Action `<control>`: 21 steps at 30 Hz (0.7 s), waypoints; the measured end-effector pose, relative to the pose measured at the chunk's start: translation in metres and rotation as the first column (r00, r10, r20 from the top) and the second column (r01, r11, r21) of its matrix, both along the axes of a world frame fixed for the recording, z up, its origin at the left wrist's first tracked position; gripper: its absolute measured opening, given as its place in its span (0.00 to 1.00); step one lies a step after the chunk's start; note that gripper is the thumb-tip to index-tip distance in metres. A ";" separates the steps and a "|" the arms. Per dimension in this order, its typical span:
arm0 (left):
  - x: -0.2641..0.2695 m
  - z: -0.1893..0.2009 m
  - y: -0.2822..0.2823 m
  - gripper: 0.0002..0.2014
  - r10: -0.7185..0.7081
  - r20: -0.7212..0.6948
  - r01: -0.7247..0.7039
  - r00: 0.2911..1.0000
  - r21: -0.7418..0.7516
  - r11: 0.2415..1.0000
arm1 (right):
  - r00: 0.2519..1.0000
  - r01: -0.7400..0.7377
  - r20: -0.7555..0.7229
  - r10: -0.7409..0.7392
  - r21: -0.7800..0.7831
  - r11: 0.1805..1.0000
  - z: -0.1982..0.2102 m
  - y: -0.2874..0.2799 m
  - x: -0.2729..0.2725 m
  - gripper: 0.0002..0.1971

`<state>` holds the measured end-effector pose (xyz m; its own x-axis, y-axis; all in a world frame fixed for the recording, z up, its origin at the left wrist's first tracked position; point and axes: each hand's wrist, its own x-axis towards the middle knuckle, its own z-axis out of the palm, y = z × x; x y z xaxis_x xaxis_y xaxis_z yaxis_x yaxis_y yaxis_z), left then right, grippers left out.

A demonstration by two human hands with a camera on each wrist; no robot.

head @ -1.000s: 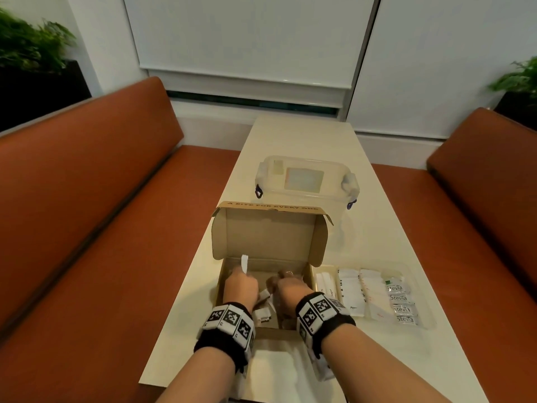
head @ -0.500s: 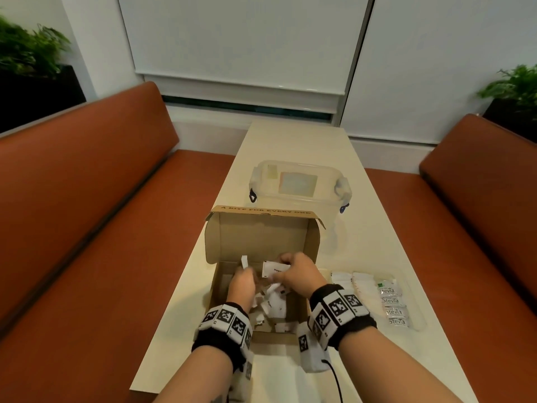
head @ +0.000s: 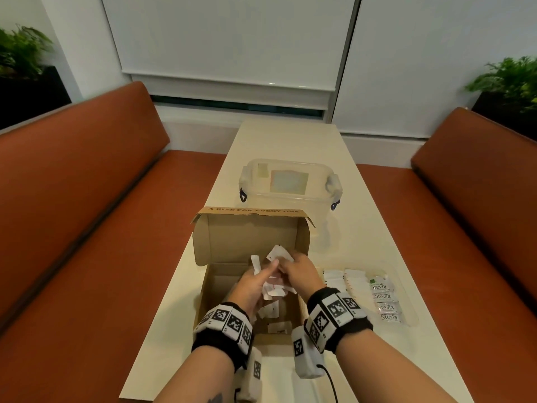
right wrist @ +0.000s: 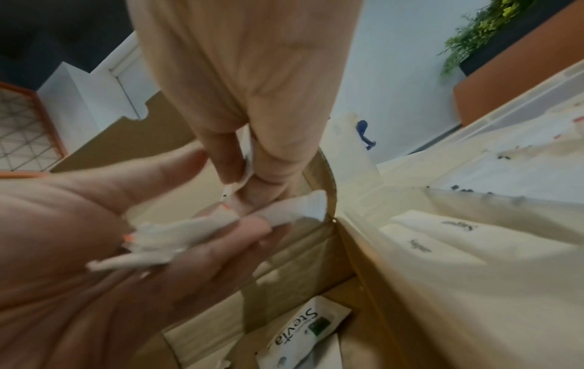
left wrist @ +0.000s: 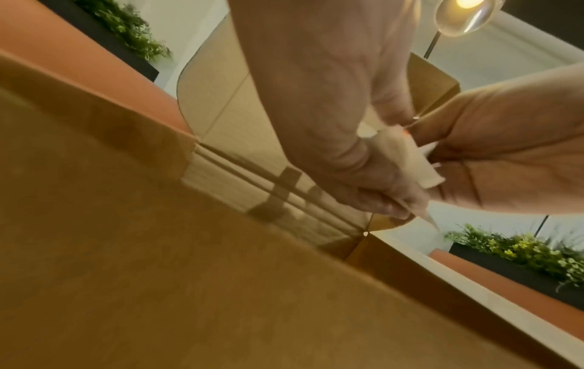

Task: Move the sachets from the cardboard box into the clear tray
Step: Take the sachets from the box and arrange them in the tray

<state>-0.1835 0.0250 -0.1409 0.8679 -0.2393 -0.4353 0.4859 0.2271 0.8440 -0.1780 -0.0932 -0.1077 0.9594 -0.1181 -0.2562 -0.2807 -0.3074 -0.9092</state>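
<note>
The open cardboard box [head: 250,239] stands in the middle of the table with its lid up. Above it my left hand [head: 261,274] cups and grips a bunch of white sachets [head: 274,286], which show in the right wrist view as a bunch of sachets [right wrist: 189,234] lying across the fingers. My right hand [head: 286,264] meets it and pinches one white sachet [head: 279,253] between thumb and fingers [right wrist: 230,162]. A few loose sachets [head: 279,327] lie on the box floor, one marked Stevia [right wrist: 303,332]. The clear tray [head: 406,312], right of the box, holds rows of sachets.
A clear lidded container [head: 290,184] with blue clips stands behind the box. Orange bench seats [head: 87,257] run along both sides of the narrow white table [head: 290,141]. Potted plants stand in the far corners.
Both hands have risen from the box floor with sachets and come together above the box. The right hand's sachet is now higher, in front of the lid.
</note>
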 end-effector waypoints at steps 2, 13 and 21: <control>-0.001 -0.002 0.000 0.18 -0.004 -0.001 0.004 1.000 0.017 1.000 | 0.999 0.029 0.015 -0.030 0.045 0.999 0.000 -0.002 -0.001 0.13; -0.001 -0.003 -0.004 0.12 0.147 -0.068 -0.150 0.987 -0.047 0.988 | 0.987 0.041 0.158 -0.034 -0.038 0.998 0.000 -0.030 -0.016 0.07; -0.012 0.004 -0.024 0.16 0.018 -0.044 -0.022 0.999 -0.086 0.996 | 0.989 0.108 0.099 -0.111 0.031 0.994 0.003 -0.071 -0.027 0.10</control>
